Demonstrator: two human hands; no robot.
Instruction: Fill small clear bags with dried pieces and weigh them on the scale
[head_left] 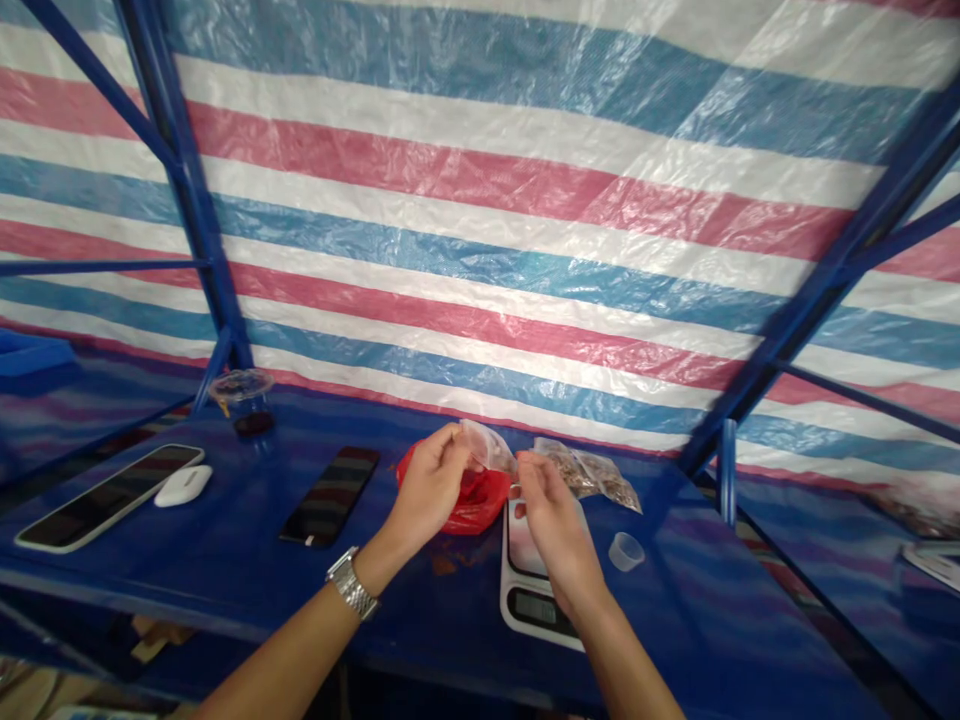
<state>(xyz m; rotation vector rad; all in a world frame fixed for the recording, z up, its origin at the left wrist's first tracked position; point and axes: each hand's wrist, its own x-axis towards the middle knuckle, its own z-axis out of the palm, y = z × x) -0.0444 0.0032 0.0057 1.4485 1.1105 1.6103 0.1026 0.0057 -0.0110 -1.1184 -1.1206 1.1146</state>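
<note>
Between my two hands a small clear plastic bag [491,447] is held up above the shelf. My left hand [437,475], with a metal watch [351,584] on its wrist, pinches the bag's left side. The fingers of my right hand [550,505] are closed on its right edge. Behind and below my left hand lies an opened red plastic bag [476,502]; its contents are hidden. A white digital scale [517,592] sits under my right hand, which covers part of its plate and display. Just beyond it lie filled clear bags [600,474] with brownish bits inside.
A small clear cup [625,551] stands right of the scale. To the left are a black phone [331,496], a white earphone case [184,485], a larger phone [109,497] and a plastic cup with dark liquid [253,405]. Blue metal posts [191,210] and a striped sheet [480,230] rise behind.
</note>
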